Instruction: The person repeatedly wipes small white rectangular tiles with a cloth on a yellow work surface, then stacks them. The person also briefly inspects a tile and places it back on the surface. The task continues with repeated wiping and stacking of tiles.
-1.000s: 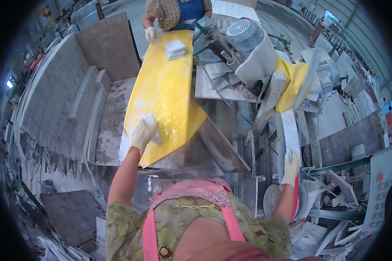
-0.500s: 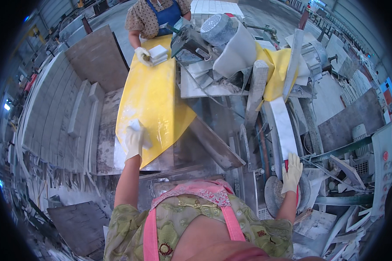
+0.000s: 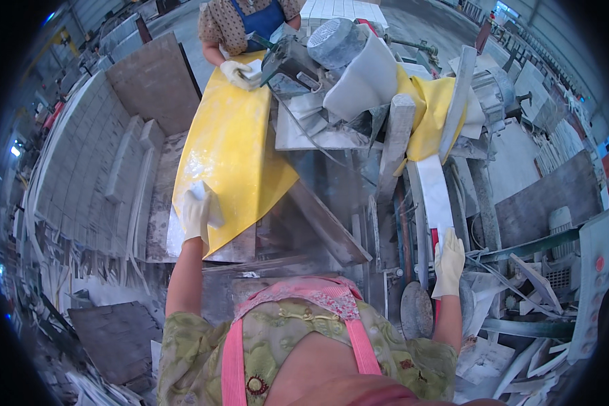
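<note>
A long yellow slab [image 3: 230, 149] lies on the cutting machine's table. My left hand [image 3: 197, 211], in a white glove, presses on the slab's near edge, holding a small white piece against it. My right hand [image 3: 448, 260], also gloved, rests with fingers apart on the machine frame at the right, near a round grey wheel [image 3: 417, 310] and a white rail [image 3: 434, 191]. A co-worker's gloved hand [image 3: 237, 73] holds the slab's far end, beside the grey motor and saw head [image 3: 331, 54].
Grey stone slabs [image 3: 88, 155] lie stacked at the left, with broken strips [image 3: 101, 271] below them. A dark slab [image 3: 118, 338] lies on the floor at lower left. Offcuts and metal frames [image 3: 528, 271] crowd the right. Yellow cloth [image 3: 426, 115] hangs over the machine.
My left hand stays on the slab's near edge while my view shifts. My right hand has dropped from the white rail and rests lower on the frame. The co-worker's hand took hold of the far end.
</note>
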Demonstrator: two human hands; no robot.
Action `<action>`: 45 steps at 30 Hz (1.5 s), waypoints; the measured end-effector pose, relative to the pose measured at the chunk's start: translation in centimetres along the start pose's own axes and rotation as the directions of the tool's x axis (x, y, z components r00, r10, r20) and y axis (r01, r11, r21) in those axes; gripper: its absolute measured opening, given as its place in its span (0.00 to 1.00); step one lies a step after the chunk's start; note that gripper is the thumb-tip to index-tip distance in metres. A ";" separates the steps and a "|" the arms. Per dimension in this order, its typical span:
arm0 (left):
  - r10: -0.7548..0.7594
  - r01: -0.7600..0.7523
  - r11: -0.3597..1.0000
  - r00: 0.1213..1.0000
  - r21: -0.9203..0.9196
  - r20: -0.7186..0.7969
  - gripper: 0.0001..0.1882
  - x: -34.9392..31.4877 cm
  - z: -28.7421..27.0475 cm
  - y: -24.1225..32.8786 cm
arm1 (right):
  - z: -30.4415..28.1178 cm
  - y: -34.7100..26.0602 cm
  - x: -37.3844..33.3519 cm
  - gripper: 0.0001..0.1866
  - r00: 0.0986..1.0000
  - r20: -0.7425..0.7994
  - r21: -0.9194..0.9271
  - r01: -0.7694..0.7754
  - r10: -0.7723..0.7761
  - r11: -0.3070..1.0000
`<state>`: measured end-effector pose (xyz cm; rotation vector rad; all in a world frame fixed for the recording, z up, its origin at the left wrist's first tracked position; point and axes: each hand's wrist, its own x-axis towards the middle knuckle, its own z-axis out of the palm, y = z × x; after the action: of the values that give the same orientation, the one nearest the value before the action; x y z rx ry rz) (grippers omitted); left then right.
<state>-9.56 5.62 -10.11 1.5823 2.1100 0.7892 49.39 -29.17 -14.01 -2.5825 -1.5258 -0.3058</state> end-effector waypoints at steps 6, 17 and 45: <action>-0.010 0.009 0.999 1.000 0.038 0.013 0.34 0.5 0.2 -0.5 | 0.9 -0.6 2.5 0.35 0.968 -0.048 -0.162 0.235 -0.245 0.958; 0.044 -0.043 0.999 0.996 -0.010 0.073 0.35 -0.5 -0.9 -0.1 | 2.4 -1.5 7.7 0.40 0.973 0.020 -0.193 0.230 -0.231 0.954; 0.225 -0.334 0.871 0.923 0.359 0.313 0.37 4.2 -2.6 0.4 | -2.8 -54.0 5.6 0.23 0.916 0.364 0.922 -0.380 -0.169 -0.075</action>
<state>-12.02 9.16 -7.77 2.1173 1.9553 0.1964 4.38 1.02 -9.70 -1.3398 -0.8110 1.0954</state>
